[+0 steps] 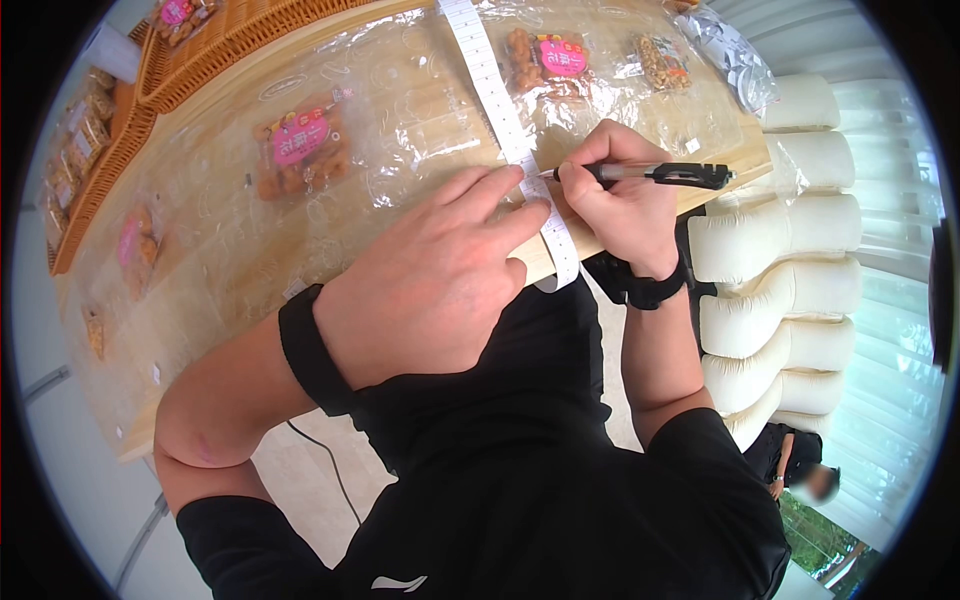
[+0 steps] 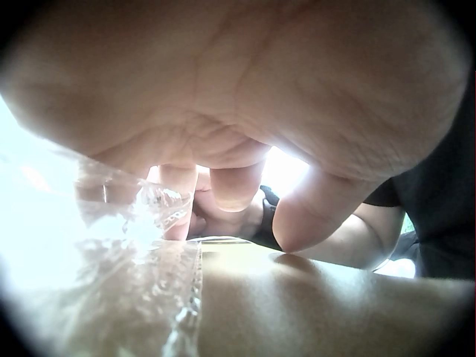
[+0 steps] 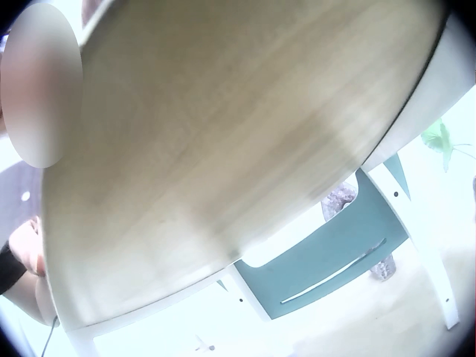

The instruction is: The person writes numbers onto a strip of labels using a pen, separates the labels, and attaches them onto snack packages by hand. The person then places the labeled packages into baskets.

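A white measuring tape (image 1: 487, 75) with tick marks runs across the wooden table and hangs over its near edge. My left hand (image 1: 430, 270) presses on the tape with its index and middle fingertips, the fingers reaching out over it. In the left wrist view the palm (image 2: 245, 89) arches above the table, its fingertips down by clear plastic. Between thumb and fingers my right hand (image 1: 630, 205) pinches a black pen (image 1: 690, 175), its tip at the tape's right side, just beyond the left fingertips.
Clear plastic packaging (image 1: 400, 110) covers much of the wooden table (image 1: 745, 150). Under or among it lie snack packs with pink labels (image 1: 300, 140). Wicker baskets (image 1: 200, 60) stand at the far left. White cushions (image 1: 775, 240) line the right, and a person (image 1: 780, 455) is beyond. A teal chair (image 3: 327, 260) shows below the table edge.
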`<state>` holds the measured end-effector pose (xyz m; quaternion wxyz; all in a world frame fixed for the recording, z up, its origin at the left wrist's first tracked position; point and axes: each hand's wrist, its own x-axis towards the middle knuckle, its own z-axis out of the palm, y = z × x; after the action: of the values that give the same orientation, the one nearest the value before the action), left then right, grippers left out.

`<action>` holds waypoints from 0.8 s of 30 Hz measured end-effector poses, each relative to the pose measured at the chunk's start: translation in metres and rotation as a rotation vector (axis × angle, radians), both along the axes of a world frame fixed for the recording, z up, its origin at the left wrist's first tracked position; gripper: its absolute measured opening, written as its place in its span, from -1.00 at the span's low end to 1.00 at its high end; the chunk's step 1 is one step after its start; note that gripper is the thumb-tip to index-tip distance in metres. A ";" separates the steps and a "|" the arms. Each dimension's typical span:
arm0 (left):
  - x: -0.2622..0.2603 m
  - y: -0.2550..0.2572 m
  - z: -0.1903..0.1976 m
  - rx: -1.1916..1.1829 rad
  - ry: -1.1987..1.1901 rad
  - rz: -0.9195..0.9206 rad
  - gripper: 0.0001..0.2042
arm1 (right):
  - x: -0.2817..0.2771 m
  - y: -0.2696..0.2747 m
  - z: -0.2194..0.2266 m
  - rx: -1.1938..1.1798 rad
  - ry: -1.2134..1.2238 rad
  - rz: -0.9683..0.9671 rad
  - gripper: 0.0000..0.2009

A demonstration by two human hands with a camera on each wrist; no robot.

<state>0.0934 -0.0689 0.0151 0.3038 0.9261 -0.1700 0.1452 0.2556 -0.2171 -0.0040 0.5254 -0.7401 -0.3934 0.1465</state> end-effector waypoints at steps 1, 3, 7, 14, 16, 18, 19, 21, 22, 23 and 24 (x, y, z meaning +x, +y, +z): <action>0.000 0.000 0.001 -0.004 0.005 -0.002 -0.86 | 0.000 -0.001 0.000 0.036 0.036 0.008 -0.93; 0.000 0.000 0.001 -0.004 0.001 -0.005 -0.86 | 0.001 -0.001 0.000 0.073 0.071 0.015 -0.94; 0.001 -0.001 0.001 -0.014 0.012 -0.025 -0.87 | 0.001 -0.004 0.002 0.089 0.169 0.038 -0.95; -0.001 -0.001 0.000 0.011 0.028 -0.020 -0.85 | 0.001 -0.005 0.003 0.075 0.210 0.058 -0.92; -0.002 -0.001 0.000 0.003 0.006 -0.008 -0.85 | 0.001 -0.004 0.003 0.068 0.214 0.052 -0.92; -0.002 0.000 0.003 0.019 0.026 -0.012 -0.85 | -0.001 -0.003 0.003 0.062 0.218 0.046 -0.93; -0.002 0.000 0.004 0.034 0.047 -0.016 -0.85 | -0.003 -0.003 0.004 0.061 0.212 0.020 -0.93; -0.002 0.001 0.003 0.039 0.055 -0.019 -0.85 | -0.004 -0.003 0.003 0.061 0.206 -0.007 -0.93; -0.002 0.001 0.003 0.044 0.061 -0.023 -0.85 | -0.004 -0.004 0.001 0.096 0.204 -0.011 -0.93; -0.002 0.001 0.003 0.044 0.061 -0.023 -0.85 | -0.003 -0.005 0.001 0.131 0.202 -0.016 -0.93; -0.002 0.001 0.003 0.046 0.057 -0.018 -0.85 | -0.003 -0.006 0.001 0.131 0.202 -0.015 -0.93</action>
<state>0.0909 -0.0684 0.0177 0.2883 0.9351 -0.1731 0.1120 0.2522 -0.2229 -0.0032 0.6107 -0.6887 -0.3415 0.1903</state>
